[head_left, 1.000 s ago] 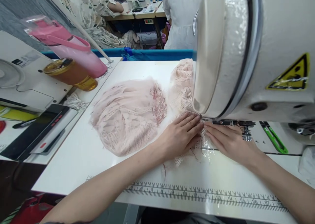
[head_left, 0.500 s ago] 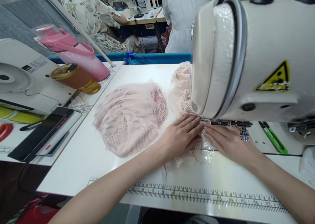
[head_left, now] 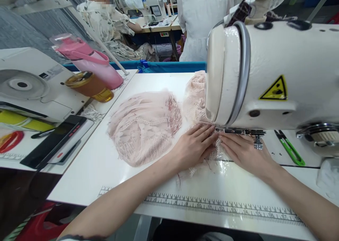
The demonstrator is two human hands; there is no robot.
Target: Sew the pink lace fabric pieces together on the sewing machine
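Note:
My left hand (head_left: pixel 194 145) lies on pale pink lace fabric (head_left: pixel 197 101), its fingers stretched toward the needle area of a white sewing machine (head_left: pixel 299 64). My right hand (head_left: pixel 246 151) rests just right of it, fingers extended and close together, fingertips touching the lace edge. Its knuckles are partly behind the machine's metal attachment (head_left: pixel 245 131). The needle and the stitching point are hidden by the machine head and my fingers. Lace and loose reddish threads stick out below my left hand. A second pink lace bundle (head_left: pixel 143 129) with frayed reddish threads lies left of my hands.
Green thread snips (head_left: pixel 291 149) lie right of my right hand. A printed ruler (head_left: pixel 212 205) runs along the table's front edge. At left stand a pink bottle (head_left: pixel 92 64), an amber cup (head_left: pixel 91 87) and a black control panel (head_left: pixel 54 140). Two people (head_left: pixel 205 22) are beyond the table.
The camera view has shifted slightly, so the machine head appears lower and the left-hand items further right. My hands and the lace stay in nearly the same place.

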